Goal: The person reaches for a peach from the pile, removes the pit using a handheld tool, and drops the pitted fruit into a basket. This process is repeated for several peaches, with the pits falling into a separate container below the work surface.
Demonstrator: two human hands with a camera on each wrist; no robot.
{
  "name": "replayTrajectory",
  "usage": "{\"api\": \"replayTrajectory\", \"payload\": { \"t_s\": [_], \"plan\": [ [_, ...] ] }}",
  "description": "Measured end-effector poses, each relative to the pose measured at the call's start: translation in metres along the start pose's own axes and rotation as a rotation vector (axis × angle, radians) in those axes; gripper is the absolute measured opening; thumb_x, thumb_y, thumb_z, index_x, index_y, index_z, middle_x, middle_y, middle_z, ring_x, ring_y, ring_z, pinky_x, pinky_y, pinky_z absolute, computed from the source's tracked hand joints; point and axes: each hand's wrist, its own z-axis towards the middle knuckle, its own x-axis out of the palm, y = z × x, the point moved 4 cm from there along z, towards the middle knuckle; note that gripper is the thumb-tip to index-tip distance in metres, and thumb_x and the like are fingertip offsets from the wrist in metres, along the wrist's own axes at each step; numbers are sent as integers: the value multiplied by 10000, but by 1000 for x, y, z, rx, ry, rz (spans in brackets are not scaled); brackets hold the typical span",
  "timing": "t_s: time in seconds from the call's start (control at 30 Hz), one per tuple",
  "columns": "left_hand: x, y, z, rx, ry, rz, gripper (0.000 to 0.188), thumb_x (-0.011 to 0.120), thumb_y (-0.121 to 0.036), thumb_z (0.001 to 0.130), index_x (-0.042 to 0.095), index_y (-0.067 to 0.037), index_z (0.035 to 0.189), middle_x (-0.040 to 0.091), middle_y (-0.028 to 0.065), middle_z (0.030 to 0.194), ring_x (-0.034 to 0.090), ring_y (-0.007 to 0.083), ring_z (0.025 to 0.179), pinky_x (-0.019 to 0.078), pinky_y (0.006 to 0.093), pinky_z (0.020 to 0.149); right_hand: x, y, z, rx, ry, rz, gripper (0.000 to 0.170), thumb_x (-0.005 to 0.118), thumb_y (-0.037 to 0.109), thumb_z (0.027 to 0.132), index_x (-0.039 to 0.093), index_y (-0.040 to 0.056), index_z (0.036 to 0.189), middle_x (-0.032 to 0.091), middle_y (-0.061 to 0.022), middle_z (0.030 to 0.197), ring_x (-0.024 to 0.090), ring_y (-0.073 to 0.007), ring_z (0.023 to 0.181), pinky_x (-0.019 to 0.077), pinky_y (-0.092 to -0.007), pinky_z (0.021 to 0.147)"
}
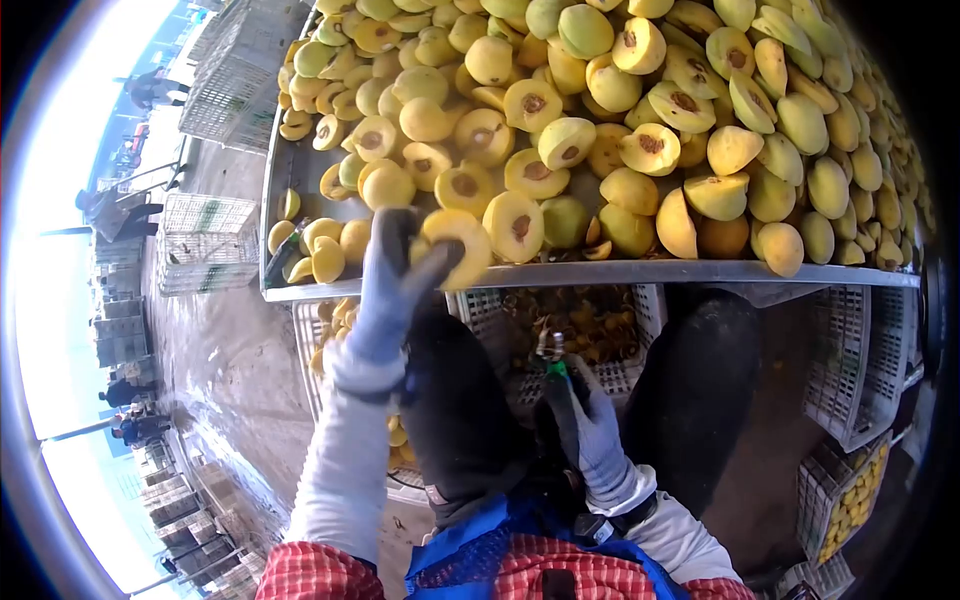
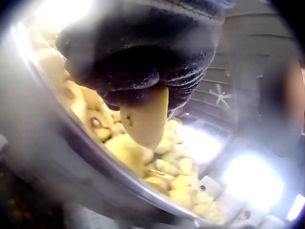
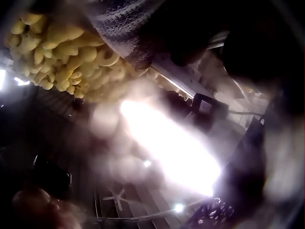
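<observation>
In the head view my gloved left hand (image 1: 380, 305) is over the front edge of a metal table (image 1: 590, 274), pinching a yellow peach half (image 1: 458, 240) between thumb and fingers. The left wrist view shows the dark, worn glove fingers (image 2: 119, 78) round this peach half (image 2: 145, 121), its pale side visible. Lower down, between the knees, my gloved right hand (image 1: 598, 430) grips a small hand tool (image 1: 556, 369) with a green collar and short metal tip, pointing away from me. The tool's handle is mostly hidden in that hand. Glare washes out much of the right wrist view.
A large heap of peach halves (image 1: 655, 150), many with brown pit hollows, covers the table. Below its edge stands a white plastic crate (image 1: 640, 372) holding brown scraps (image 1: 575, 325). More crates (image 1: 845, 375) stand at right, and stacked ones (image 1: 208, 240) at left.
</observation>
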Motion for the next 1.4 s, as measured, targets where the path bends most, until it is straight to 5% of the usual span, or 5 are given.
{"api": "replayTrajectory", "payload": {
  "t_s": [0.17, 0.73, 0.93, 1.2, 1.4],
  "plan": [
    [56, -19, -75, -137, 63, -103, 457, 572, -85, 867, 435, 31, 1287, 514, 121, 1217, 502, 176, 1126, 424, 304, 950, 32, 71, -22, -1100, -100, -1099, 180, 594, 120, 900, 559, 2, 1031, 602, -164, 829, 611, -319, 684, 482, -356, 553],
    [65, -25, -122, 61, 66, 48, 365, 485, -221, 974, 507, 48, 1220, 622, 129, 1075, 582, 155, 967, 459, 284, 865, 23, -2, -44, -1046, -98, -953, 280, 588, 162, 896, 507, -15, 1097, 611, -152, 854, 610, -333, 718, 497, -399, 583],
    [70, 0, -127, 2, 231, -181, 369, 489, -244, 980, 508, 29, 1228, 608, 107, 1100, 583, 151, 975, 467, 286, 874, 48, -4, -60, 680, 946, 1291, 367, 453, 449, 958, 486, 86, 910, 458, -21, 631, 456, -144, 461, 367, -283, 367],
    [66, 48, -177, -609, -261, -1075, 393, 475, -409, 958, 556, -78, 1153, 607, 97, 1052, 579, 206, 935, 469, 307, 862, 49, -16, -53, 500, 938, 1338, 444, 429, 499, 963, 469, 70, 856, 459, -9, 542, 432, -59, 365, 380, -204, 309],
    [-120, 39, -187, 57, -544, 434, 379, 606, -236, 916, 524, -50, 1235, 526, 130, 1222, 569, 244, 1030, 501, 314, 828, 39, -43, -52, 685, 845, 1036, 490, 370, 526, 965, 534, 65, 985, 456, 1, 611, 443, -96, 469, 358, -243, 372]
  ]
}}
